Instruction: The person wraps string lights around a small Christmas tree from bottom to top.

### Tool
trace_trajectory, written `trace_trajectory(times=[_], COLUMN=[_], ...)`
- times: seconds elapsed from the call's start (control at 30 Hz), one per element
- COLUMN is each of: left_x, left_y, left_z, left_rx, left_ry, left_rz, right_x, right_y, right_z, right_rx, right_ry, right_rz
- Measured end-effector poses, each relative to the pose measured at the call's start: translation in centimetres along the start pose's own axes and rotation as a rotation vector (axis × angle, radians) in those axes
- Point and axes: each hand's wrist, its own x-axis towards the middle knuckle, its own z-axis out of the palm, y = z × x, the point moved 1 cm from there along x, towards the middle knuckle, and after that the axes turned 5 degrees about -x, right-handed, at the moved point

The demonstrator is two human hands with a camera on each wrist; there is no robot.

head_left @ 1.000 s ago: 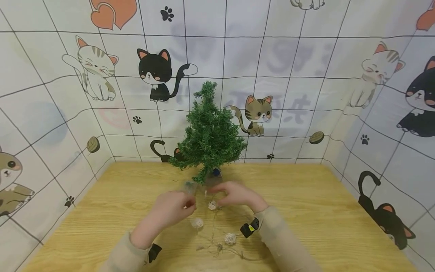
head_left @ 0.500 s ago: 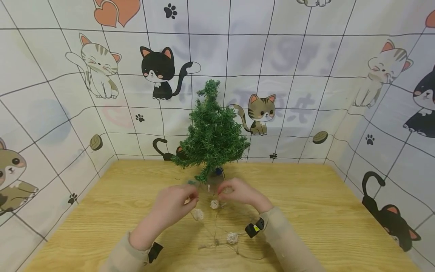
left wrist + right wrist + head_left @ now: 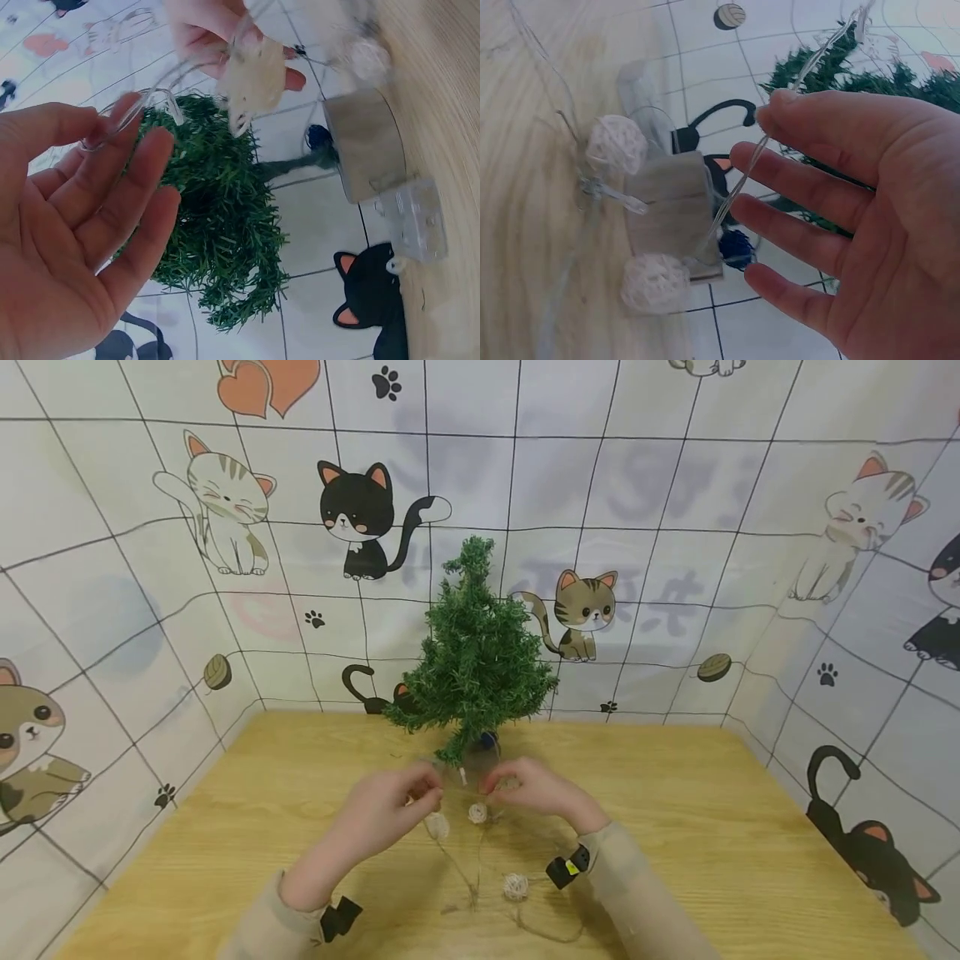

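A string light with white wicker balls (image 3: 515, 887) lies partly on the table, its thin clear wire (image 3: 736, 191) raised toward the hands. My left hand (image 3: 382, 810) pinches a loop of that wire between thumb and forefinger, as the left wrist view shows. Opposite it, my right hand (image 3: 540, 793) pinches another stretch between thumb and forefinger, the other fingers loosely spread. One pale ball (image 3: 255, 79) appears in front of the right hand in the left wrist view. Just beyond both hands stands a small green artificial Christmas tree (image 3: 480, 660) on a greyish base (image 3: 367, 146).
Beside the tree's base sits a small clear plastic box (image 3: 414, 221). A dark blue ball (image 3: 489, 741) is close to the trunk. Cat-printed cloth (image 3: 652, 510) walls the back and sides of the wooden table (image 3: 675, 793). Loose wire (image 3: 551, 935) trails toward the front.
My right hand has shifted slightly right and my left slightly up, widening the space between them. Strands near the table's front have moved, and the view has turned a little left.
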Motion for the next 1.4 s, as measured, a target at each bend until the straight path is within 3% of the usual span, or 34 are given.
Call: trace_trajectory(times=[0.2,0.33,0.5,0.77,0.93,1.07,1.13,1.27,1.4], left_x=[-0.2,-0.4,-0.6,-1.0,-1.2,-1.2,-1.2,-1.1,-1.3], left_y=[-0.3,-0.5,-0.6,-0.7,-1.3,-1.8,-2.0,-2.4,-2.9], left_z=[-1.5,-2.7,-4.0,-5.6,-6.4,-7.0,-7.4,-8.3,-8.5], left_rx=[-0.278,-0.349,-0.35,-0.218,-0.045,0.057,0.093,0.187,0.255], left_ry=[-0.05,-0.008,0.055,0.125,0.087,0.061,0.1,0.267,0.393], left_rz=[-0.095,-0.125,-0.141,-0.136,-0.179,-0.162,-0.133,-0.067,-0.083], right_x=[-0.6,-0.9,-1.3,-1.4,-1.5,-1.6,-1.7,-1.8,-1.7], right_y=[0.1,0.2,0.3,-0.2,-0.2,0.4,0.6,0.7,0.6], right_z=[-1.2,-1.9,-2.6,-3.3,-3.6,-3.4,-3.4,-3.4,-3.3], right_rx=[-0.001,-0.019,0.009,0.049,0.026,0.026,0.03,0.032,0.034], right_ry=[0.067,0.121,0.184,0.261,0.287,0.299,0.306,0.32,0.316], right_rz=[0.066,0.06,0.045,0.065,0.064,0.069,0.089,0.117,0.105])
